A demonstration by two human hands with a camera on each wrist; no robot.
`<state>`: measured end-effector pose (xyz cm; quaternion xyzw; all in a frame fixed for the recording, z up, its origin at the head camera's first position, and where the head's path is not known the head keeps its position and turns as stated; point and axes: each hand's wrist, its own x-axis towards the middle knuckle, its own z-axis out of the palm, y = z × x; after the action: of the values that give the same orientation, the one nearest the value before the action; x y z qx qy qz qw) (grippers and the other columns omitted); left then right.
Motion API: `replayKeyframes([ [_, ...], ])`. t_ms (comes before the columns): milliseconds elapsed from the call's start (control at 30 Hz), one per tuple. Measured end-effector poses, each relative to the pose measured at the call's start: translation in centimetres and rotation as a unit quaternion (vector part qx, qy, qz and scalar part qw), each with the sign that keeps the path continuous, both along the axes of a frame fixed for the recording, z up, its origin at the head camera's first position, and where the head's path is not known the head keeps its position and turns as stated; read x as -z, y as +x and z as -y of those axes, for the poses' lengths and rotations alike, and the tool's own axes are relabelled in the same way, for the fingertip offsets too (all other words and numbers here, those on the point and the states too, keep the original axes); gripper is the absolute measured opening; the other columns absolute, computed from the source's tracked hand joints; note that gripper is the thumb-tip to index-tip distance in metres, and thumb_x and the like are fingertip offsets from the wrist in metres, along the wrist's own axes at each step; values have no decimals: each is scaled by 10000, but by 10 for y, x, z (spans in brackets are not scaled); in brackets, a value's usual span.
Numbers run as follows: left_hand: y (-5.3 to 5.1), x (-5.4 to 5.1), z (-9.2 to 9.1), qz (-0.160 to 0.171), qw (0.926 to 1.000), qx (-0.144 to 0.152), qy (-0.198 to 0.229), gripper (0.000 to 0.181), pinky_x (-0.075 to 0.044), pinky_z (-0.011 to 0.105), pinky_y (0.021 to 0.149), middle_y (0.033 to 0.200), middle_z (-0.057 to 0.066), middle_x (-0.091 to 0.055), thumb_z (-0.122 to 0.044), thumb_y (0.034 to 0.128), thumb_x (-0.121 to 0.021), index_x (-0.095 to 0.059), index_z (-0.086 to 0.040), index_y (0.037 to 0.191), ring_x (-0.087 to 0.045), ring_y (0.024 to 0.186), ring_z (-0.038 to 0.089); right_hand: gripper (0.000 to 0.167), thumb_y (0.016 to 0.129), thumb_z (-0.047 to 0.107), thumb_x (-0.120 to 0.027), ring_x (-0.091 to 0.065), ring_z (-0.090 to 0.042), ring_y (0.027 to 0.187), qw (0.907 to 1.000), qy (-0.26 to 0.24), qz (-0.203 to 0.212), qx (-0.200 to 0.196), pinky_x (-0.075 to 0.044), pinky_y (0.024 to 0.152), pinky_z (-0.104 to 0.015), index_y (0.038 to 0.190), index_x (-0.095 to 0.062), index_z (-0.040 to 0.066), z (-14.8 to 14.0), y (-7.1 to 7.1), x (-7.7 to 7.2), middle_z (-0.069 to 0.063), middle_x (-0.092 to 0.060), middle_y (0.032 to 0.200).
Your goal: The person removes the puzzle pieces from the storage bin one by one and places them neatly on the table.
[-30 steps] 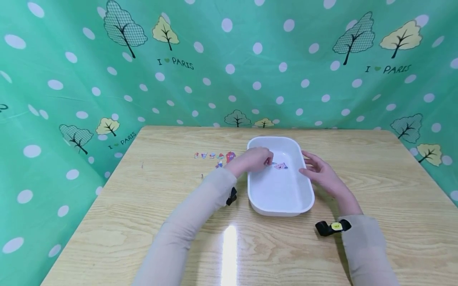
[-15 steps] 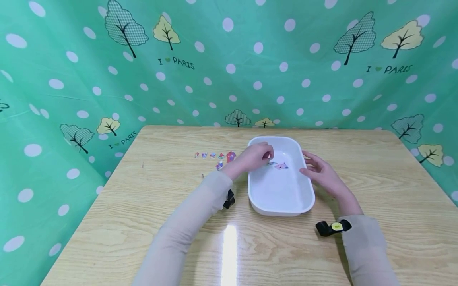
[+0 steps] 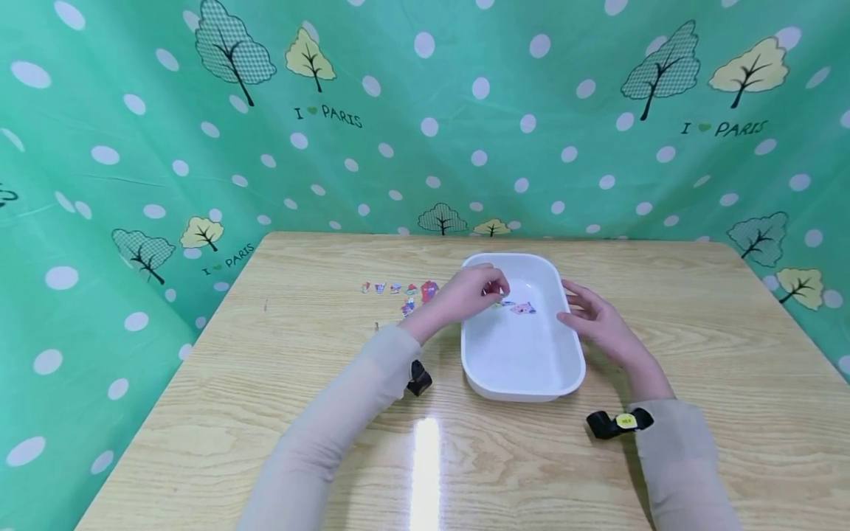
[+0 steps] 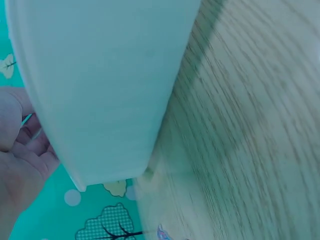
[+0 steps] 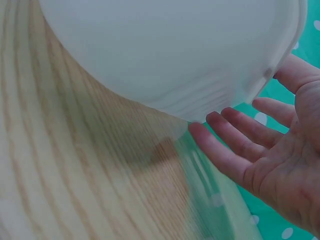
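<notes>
A white plastic basin (image 3: 522, 354) stands on the table. Inside it, toward the far half, lie a pink cartoon cutout (image 3: 523, 308) and, just left of it, a smaller yellow-blue cutout (image 3: 507, 303). My left hand (image 3: 473, 291) reaches over the left rim, index finger and thumb curled together above the smaller cutout. Whether anything is between those fingertips cannot be made out; the left wrist view hides them behind the basin wall. At the right side, my right hand (image 3: 600, 324) holds the basin's edge, thumb over the rim and fingers (image 5: 220, 150) against the outer wall.
Left of the basin, several small colourful cutouts (image 3: 395, 288) lie in a row, with a larger red one (image 3: 429, 290) and a purple-blue one (image 3: 408, 307) nearby. A green polka-dot cloth (image 3: 425, 110) hangs behind the wooden table (image 3: 219, 413).
My left hand has lifted slightly and drawn a little back, uncovering more of the smaller cutout. The right hand and basin stay in place.
</notes>
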<state>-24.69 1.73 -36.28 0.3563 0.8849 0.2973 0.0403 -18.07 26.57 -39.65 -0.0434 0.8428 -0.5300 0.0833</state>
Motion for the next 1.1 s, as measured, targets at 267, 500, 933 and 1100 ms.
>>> replayKeyframes([
  [267,8,-6,11,283,9985,-286,364,117,-455,150,710,885,-33,-575,-106,853,-613,-644,-134,962,-538,825,74,691,898,266,-564,-419,-388,1205,10000,-17,78,-1,-495,856,-371,1460,-167,194,0,1,-1,-225,-339,1388],
  [500,12,-9,25,229,9979,-357,487,122,-464,163,710,906,-36,-595,-108,864,-600,-648,-128,975,-555,824,74,692,899,273,-562,-407,-388,1215,9999,-59,133,-29,-496,854,-376,1461,-164,196,-1,1,-2,-228,-329,1398],
  [933,13,-2,59,321,9917,-786,964,113,-487,182,737,941,-31,-618,-89,849,-609,-656,-125,946,-578,830,85,691,900,285,-560,-405,-386,1213,9999,-64,137,-25,-494,856,-356,1460,-166,188,0,1,-2,-229,-332,1392],
  [1100,13,2,72,318,9903,-1014,893,125,-492,186,751,932,-31,-629,-105,844,-623,-653,-129,964,-587,835,85,692,900,288,-558,-400,-382,1220,9999,-42,155,-8,-488,868,-380,1461,-161,204,0,1,-3,-224,-326,1399],
])
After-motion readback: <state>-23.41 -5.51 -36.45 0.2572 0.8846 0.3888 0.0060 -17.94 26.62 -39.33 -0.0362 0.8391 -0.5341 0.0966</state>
